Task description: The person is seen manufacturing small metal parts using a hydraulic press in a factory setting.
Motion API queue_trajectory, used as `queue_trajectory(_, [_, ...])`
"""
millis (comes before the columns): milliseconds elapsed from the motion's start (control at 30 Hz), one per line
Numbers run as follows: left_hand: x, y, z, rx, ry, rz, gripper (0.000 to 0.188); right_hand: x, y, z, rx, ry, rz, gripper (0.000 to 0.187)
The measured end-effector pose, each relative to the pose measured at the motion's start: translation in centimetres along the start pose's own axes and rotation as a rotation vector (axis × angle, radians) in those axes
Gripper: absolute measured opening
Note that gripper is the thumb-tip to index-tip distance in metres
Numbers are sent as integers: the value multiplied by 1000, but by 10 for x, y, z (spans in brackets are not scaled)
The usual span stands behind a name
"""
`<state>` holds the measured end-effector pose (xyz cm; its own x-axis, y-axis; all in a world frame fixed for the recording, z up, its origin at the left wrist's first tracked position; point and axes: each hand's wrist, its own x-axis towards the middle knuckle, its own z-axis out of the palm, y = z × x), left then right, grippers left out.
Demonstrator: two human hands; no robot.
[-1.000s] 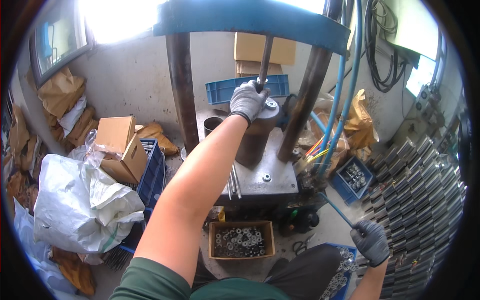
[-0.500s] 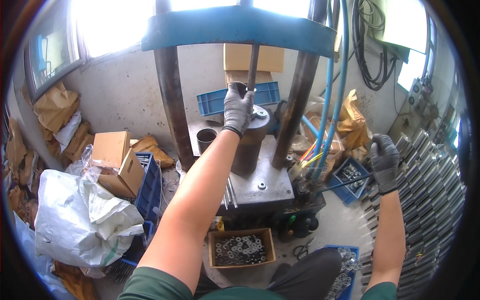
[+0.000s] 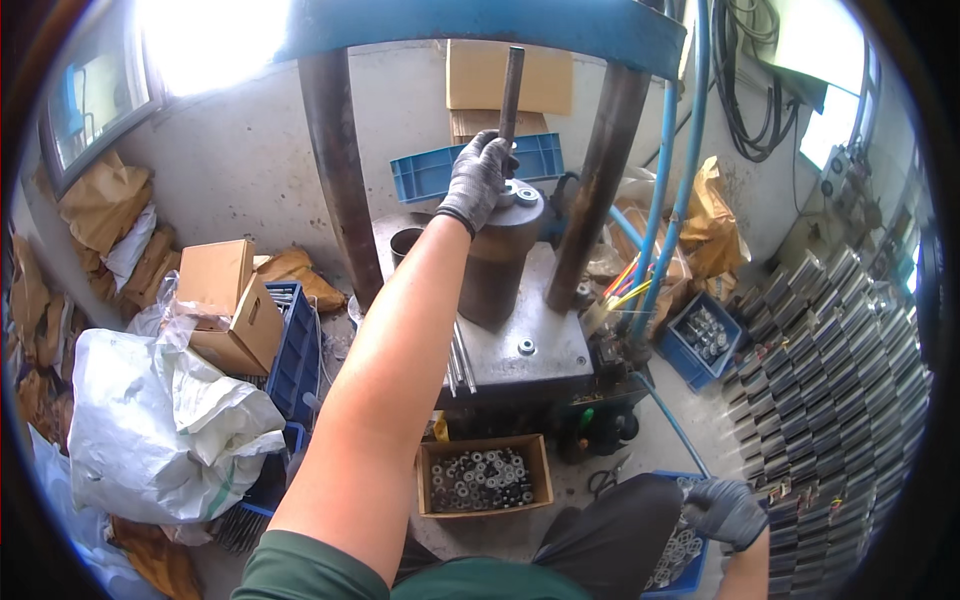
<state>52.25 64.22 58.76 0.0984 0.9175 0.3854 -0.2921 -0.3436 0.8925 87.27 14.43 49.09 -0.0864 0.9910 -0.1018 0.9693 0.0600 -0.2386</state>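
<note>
steel rod (image 3: 512, 90) over the dark cylindrical block (image 3: 494, 288), leaning slightly, lower end hidden by the left hand (image 3: 475, 182); held there in a narrow gloved grip. right hand (image 3: 727, 513) near the tip of the blue lever (image 3: 672, 422), cannot tell whether gripping. could tip or slip off the block if held loosely or set off-centre; might trap that hand below the blue crossbeam (image 3: 480, 20) if pressed too soon.

Bright daylight | window (image 3: 215, 65) blown out | edges bowed | corners black
</note>
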Motion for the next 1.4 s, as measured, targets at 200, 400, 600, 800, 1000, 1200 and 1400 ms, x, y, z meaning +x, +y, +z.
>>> queue_trajectory(200, [-3,0,-3,7,6,-12,33,4,-16,6,-78,40,59,31])
queue_trajectory(400, [-5,0,-1,1,14,-11,33,16,-23,-25,-67,53,89,23])
queue_trajectory(600, [-7,2,-5,-52,-11,-26,27,21,-33,-33,28,194,46,17])
queue_trajectory(800, [2,-3,-8,-61,-45,-36,26,21,-28,-38,-38,48,28,17])
queue_trajectory(1000, [-1,-3,-5,-51,-9,-37,25,30,-40,-54,75,208,80,19])
queue_trajectory(1200, [5,-5,-10,-93,-60,-52,25,23,-32,-51,35,-47,87,24])
queue_trajectory(1400, [2,-4,-7,-77,-29,-28,25,24,-29,-48,86,224,31,23])
